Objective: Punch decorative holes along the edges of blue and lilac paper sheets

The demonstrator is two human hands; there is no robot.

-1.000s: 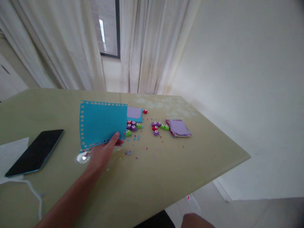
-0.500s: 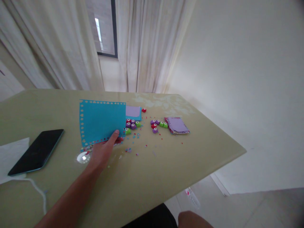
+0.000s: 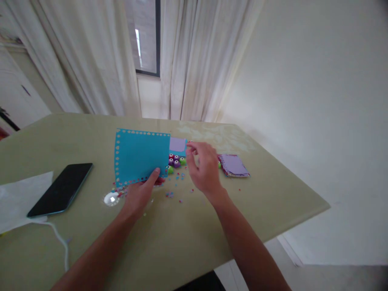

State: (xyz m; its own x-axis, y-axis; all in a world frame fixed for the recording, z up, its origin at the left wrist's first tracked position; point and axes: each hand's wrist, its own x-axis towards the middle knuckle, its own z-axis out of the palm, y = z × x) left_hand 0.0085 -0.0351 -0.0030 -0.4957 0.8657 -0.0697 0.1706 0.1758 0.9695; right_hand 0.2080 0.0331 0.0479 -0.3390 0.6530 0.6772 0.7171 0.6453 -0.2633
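My left hand grips a blue sheet of paper by its lower right part, thumb on the near face. Small punched shapes run along the sheet's left, top and bottom edges. Something red shows beside the left fingers, partly hidden. My right hand is raised over the table to the right of the sheet, fingers curled but apart, with nothing in them. Between the hands stand several small red, purple and green paper punches with white round tops. More of them are partly hidden behind my right hand.
A stack of cut paper squares lies on the right, and a lilac card on blue paper behind the punches. Confetti is scattered about. A clear dome-shaped plastic piece, black tablet, white sheet and white cable lie left.
My right hand has come into view from the lower right and now hovers near the punches. The left hand still holds the blue sheet. The view has shifted slightly left.
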